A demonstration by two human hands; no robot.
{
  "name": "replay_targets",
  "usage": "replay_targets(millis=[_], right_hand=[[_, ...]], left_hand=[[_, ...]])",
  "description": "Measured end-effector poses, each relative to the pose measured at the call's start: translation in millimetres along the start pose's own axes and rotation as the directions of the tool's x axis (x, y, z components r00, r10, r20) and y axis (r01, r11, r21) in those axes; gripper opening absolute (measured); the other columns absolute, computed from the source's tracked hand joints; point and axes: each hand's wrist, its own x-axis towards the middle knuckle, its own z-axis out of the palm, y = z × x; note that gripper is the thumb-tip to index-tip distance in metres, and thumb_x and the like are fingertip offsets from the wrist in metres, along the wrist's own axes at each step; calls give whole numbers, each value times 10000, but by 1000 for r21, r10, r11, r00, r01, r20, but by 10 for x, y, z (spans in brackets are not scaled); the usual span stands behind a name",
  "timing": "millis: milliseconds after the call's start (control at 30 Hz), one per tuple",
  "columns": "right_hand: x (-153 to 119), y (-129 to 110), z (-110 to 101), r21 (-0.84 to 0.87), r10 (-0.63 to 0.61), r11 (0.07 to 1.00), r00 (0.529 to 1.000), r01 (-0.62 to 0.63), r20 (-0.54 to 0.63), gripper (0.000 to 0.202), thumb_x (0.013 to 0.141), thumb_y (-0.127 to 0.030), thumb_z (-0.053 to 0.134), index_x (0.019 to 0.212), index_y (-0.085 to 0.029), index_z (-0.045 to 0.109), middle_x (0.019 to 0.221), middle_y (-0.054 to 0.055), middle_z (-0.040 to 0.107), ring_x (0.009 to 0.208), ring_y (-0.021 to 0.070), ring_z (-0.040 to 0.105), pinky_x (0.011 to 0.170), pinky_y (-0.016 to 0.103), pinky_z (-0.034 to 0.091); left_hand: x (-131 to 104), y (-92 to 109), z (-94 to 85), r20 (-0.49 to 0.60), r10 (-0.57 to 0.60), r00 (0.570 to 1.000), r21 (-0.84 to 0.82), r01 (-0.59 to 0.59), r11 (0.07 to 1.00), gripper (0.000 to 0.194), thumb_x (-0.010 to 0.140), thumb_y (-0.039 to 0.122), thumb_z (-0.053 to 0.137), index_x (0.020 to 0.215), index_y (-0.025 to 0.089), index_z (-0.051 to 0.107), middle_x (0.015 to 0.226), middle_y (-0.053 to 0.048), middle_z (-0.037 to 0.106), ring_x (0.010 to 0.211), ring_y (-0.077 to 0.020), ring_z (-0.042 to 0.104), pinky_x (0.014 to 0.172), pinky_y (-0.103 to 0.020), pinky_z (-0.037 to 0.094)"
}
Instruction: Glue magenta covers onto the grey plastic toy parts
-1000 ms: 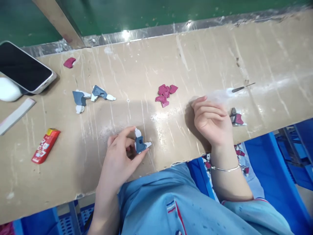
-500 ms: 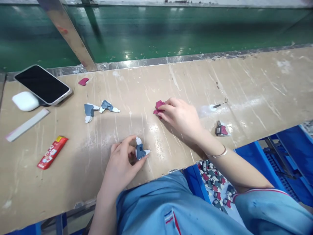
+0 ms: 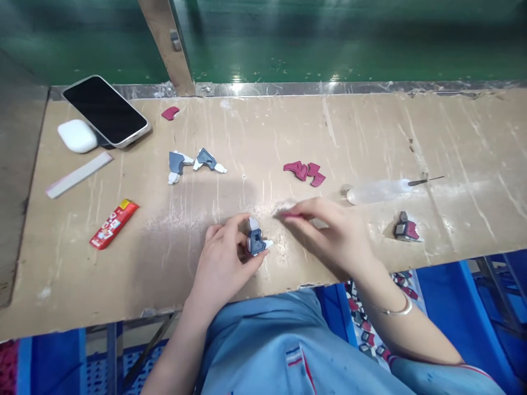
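Observation:
My left hand (image 3: 228,251) grips a small dark grey and white plastic part (image 3: 256,241) between thumb and fingers, near the table's front edge. To the right of it, my right hand (image 3: 335,227) pinches a small dark red plastic piece (image 3: 291,214), mostly hidden by the fingertips. The two held parts are apart. Beyond my right hand lie several loose dark red pieces (image 3: 304,171). Two grey and white parts (image 3: 177,164) rest on the left side of the table. A joined grey, white and red part (image 3: 407,227) sits at the right.
A clear bottle with a thin dark tip (image 3: 381,191) lies behind my right hand. At the left are a phone (image 3: 107,112), a white case (image 3: 77,135), a pale strip (image 3: 79,174) and a red packet (image 3: 114,224). Blue bins (image 3: 448,307) stand below the table edge.
My right hand has come back from the red pieces with one in its fingertips, toward the part in my left hand. The camera view has shifted; the bottle now shows more fully.

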Motion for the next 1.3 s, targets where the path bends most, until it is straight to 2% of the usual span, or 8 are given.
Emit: replay_targets(millis=[100,200,267,400,567,800,1167,1300], right_hand=[[-85,-209,77,61,-130,990,991,130,2,172,1089,-173,707,1213,-238,807,993,42,840,838,166,810,750,271,697],[-174,-311,180,77,-140,987,990,141,-17,360,1122,-95,583,1364,-266,788,1095,62,839,961,174,842,813,271,732],[-224,-330,232,99,-139,985,990,141,-29,416,1107,-65,583,1423,-261,769,1168,81,848,1057,200,854,880,302,753],[-286,-324,283,169,-149,973,988,155,-46,345,1071,-72,666,1367,-195,794,1149,92,873,1077,222,868,922,329,773],[-295,-326,335,255,-146,954,988,156,-56,254,1098,-128,645,1271,-181,823,1113,93,878,1049,216,872,907,342,782],[-288,-339,383,244,-147,955,984,168,-102,195,1110,-142,642,1191,-180,816,1062,90,875,1008,214,877,860,342,783],[-304,-316,429,259,-172,945,977,199,-123,295,1065,-100,675,1322,-183,794,1101,101,869,1023,232,867,871,391,786],[-272,-311,434,278,-163,941,980,190,-118,257,1082,-114,661,1281,-201,800,1084,91,863,1012,224,862,861,382,777]], left_hand=[[4,10,5,-4,-10,1000,-14,10,1000,554,876,225,813,1377,237,576,761,66,776,875,-264,774,1064,-493,526],[9,15,0,3,-9,1000,-25,9,1000,559,861,201,788,1376,244,574,780,66,784,868,-258,780,1067,-495,525],[8,15,-4,7,-4,1000,-26,4,1000,554,858,200,766,1375,242,571,768,69,780,860,-258,779,1063,-496,523],[-7,3,-3,-4,29,1000,-16,-29,999,523,866,200,697,1370,228,558,741,74,770,841,-252,775,1043,-487,516],[-21,-30,6,-28,74,997,12,-74,997,529,863,196,656,1378,218,536,745,80,774,829,-238,772,1023,-472,516],[-29,-29,2,-45,97,994,30,-96,995,511,876,217,654,1372,214,534,732,80,761,822,-237,768,1003,-463,523],[-30,-24,-4,-40,63,997,20,-62,998,545,849,215,690,1366,264,525,749,85,771,842,-244,783,1022,-474,548],[-22,-25,-1,-55,76,996,10,-76,997,530,849,215,673,1359,244,533,737,78,768,826,-245,780,1015,-496,560]])
